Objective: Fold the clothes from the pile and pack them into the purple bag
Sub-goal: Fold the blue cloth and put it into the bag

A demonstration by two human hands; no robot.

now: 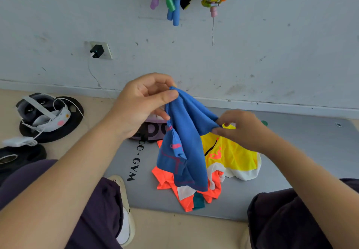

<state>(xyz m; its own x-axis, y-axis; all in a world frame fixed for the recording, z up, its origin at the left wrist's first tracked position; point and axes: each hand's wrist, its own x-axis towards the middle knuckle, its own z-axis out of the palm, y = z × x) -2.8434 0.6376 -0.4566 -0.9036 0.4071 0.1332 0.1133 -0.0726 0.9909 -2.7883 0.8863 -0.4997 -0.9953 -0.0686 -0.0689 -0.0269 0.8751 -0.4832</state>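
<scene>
Left hand [143, 103] pinches blue shirt [184, 140] top edge; right hand [240, 130] pinches side. Shirt hangs over pile [229, 157] at mat [301, 151] centre. Find both shoulders, pull taut before folding.

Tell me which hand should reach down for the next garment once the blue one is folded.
Probably the right hand: it pinches the blue shirt low, just above the yellow shirt. The left hand holds the shirt's top, higher.
</scene>
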